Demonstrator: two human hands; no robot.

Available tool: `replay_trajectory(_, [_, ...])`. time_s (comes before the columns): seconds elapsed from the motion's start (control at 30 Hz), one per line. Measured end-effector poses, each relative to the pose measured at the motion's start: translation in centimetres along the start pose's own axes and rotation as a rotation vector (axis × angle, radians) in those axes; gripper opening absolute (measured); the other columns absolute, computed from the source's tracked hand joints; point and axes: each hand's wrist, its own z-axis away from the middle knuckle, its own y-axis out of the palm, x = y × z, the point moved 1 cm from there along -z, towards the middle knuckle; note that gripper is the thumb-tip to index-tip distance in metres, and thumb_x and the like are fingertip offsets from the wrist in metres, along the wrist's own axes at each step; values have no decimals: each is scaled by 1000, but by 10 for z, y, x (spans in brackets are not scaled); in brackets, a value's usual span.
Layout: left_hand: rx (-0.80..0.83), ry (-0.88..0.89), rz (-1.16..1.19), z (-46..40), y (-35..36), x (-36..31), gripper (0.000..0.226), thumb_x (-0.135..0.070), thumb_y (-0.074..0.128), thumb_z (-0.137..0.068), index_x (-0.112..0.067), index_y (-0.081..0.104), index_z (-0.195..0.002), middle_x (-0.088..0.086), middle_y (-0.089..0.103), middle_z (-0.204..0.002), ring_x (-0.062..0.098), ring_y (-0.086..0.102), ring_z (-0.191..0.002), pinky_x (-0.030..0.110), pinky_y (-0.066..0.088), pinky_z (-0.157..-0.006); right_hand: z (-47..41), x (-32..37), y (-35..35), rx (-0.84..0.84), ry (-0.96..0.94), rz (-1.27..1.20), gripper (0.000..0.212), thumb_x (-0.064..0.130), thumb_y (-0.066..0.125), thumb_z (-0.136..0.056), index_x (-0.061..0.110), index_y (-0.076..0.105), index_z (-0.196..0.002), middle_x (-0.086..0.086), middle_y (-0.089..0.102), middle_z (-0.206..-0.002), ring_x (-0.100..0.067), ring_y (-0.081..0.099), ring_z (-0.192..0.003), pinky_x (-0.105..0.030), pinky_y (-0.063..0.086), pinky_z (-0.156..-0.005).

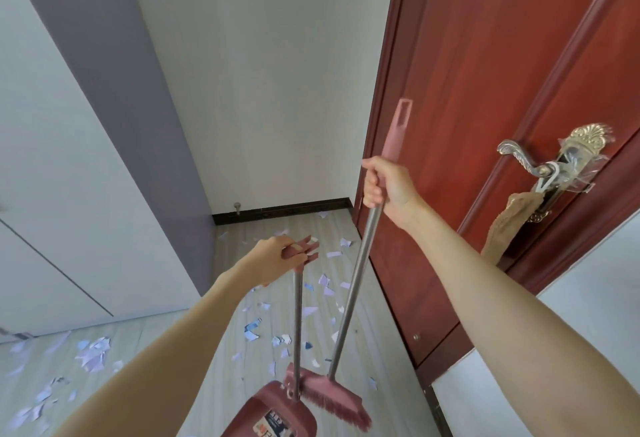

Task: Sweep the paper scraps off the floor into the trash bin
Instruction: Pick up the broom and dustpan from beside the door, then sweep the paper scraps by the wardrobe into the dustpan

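the paper scraps (254, 327) lie scattered over the pale wood floor (194, 402), from the far corner by the dark baseboard (280, 211) down the strip between the wardrobe and the door, with a second cluster off to the lower left. none look gathered into a pile yet, and nothing can be made out in the pan for certain.

the broom (349, 298) hangs close above them, its pink bristle head near the floor at the bottom of the view, just beside the dustpan (273, 412). whether the bristles touch the floor i cannot tell. the right hand (384, 189) is clamped around the broom's handle where the metal shaft meets the pink grip, fingers wrapped tight. the left hand (280, 258) is closed on the top grip of the dustpan's upright handle, pinching it from above.

the trash bin is not in view.

this looks like the very start: tools in hand, sweeping not yet begun. the next move calls for setting the dustpan down or aside, lowering the bristles flat, and drawing the far scraps back toward the near ones in short strokes. light paper will flutter, so slow strokes suit it.

around this: a grey and white wardrobe (69, 194) on the left, a red-brown door (485, 73) on the right with an ornate metal handle (533, 159) and a tan cloth (505, 225) hanging from it.
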Motion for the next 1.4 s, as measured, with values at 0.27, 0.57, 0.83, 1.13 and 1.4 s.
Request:
replay_trajectory(0.27, [-63,-235,194,-2,-1,23,20,-18,51,-94,-12,55,-112,4,55,-87,16,53,-56,20,43,-38,8,-28,7,-81,173,845,49,56,43,-90,13,64,-76,3,59,-70,-12,56,-66,-32,50,-77])
replay_trajectory(0.57, [-364,-369,400,4,-12,44,31,-17,55,-93,-3,51,-120,4,54,-82,16,53,-53,22,47,-41,14,-67,-4,64,474,199,19,1,40,-94,7,58,-97,-11,53,-79,-18,57,-65,-20,34,-49])
replay_trajectory(0.83, [-522,-347,408,8,-8,44,23,-17,56,-92,-6,59,-111,9,60,-93,17,54,-56,39,59,-68,5,-62,9,-129,632,-72,40,50,63,-83,12,54,-92,-5,47,-78,-16,42,-48,-22,27,-43])
replay_trajectory(1.13, [-522,-394,391,16,4,55,11,-16,56,-91,-8,62,-97,8,58,-79,16,51,-56,39,58,-65,13,-85,12,-2,679,135,16,9,56,-89,9,51,-73,3,47,-38,-9,46,-33,-23,44,-50])
replay_trajectory(1.4, [-468,-421,293,23,23,58,14,-21,55,-90,-8,62,-93,10,62,-81,28,54,-68,44,57,-72,19,-109,-20,-73,726,381,18,-5,35,-86,8,46,-82,-3,47,-44,-5,47,-33,-12,32,-33])
